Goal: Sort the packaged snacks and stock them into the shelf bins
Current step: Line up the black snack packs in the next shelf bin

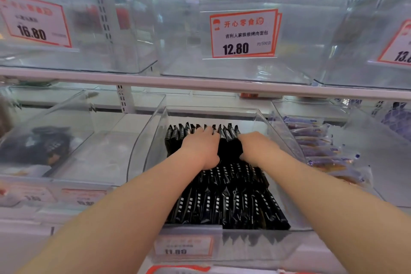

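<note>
Several black snack packets (226, 202) lie in rows inside a clear plastic bin (264, 118) on the lower shelf. Both of my hands reach into that bin. My left hand (201, 148) lies on the back row of black packets with its fingers curled over their tops. My right hand (255, 145) sits beside it on the same row, fingers tucked down among the packets and hidden from view.
The bin to the right holds clear-wrapped snacks with blue print (320, 147). The left bin holds a few dark packets (47, 144). Clear bins on the upper shelf carry price cards reading 12.80 (243, 33) and 16.80 (35, 21). A white shelf rail (200, 83) crosses overhead.
</note>
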Demonstrator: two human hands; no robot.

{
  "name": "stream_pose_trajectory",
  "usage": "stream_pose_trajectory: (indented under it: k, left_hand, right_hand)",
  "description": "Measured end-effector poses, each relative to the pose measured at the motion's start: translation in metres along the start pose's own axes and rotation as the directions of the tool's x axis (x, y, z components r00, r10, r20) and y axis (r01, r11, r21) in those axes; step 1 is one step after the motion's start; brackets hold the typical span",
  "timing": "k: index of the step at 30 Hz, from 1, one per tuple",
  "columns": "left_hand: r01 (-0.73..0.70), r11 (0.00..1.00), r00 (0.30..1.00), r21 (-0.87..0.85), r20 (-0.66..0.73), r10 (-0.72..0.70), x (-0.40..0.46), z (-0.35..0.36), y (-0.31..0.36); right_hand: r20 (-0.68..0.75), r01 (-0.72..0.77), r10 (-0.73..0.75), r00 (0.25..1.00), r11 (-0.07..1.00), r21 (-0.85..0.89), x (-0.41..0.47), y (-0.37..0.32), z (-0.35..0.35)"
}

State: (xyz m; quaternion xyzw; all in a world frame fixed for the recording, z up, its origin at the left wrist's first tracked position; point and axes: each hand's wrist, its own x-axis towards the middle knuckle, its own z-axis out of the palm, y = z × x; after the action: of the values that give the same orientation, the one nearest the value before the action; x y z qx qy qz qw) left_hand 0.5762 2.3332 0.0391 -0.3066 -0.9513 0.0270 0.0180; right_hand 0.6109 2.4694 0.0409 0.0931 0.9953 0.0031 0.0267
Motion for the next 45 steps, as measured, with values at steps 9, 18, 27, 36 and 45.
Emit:
stream_pose_trajectory:
  k: [9, 18, 27, 36, 45]
  left_hand:
    - [-0.237, 0.969, 0.966, 0.069, -0.089, 0.242, -0.069, -0.053, 0.016]
    - [-0.600, 0.777, 0.800, 0.193, 0.170, 0.575, -0.182, 0.004, 0.077]
    - [-0.433, 0.901, 0.755, -0.001, 0.545, 0.364, -0.187, 0.156, 0.118]
    - [-0.234, 0.964, 0.608, -0.128, 0.755, 0.248, -0.183, 0.293, 0.129]
    - [0.153, 0.947, 0.588, -0.281, 0.796, 0.141, -0.194, 0.376, 0.130]
  right_hand:
    - [-0.135, 0.355, -0.368, 0.920, 0.928, -0.110, -0.110, 0.005, -0.051]
    - [-0.113, 0.265, -0.241, 0.964, 0.910, 0.320, -0.241, 0.055, 0.040]
    - [0.387, -0.259, 0.058, 0.920, 0.831, 0.493, -0.264, 0.102, 0.224]
    - [0.652, -0.716, 0.327, 0.684, 0.473, 0.514, -0.235, 0.131, 0.343]
    - [0.365, -0.415, 0.287, 0.886, 0.842, 0.344, -0.188, 0.120, 0.410]
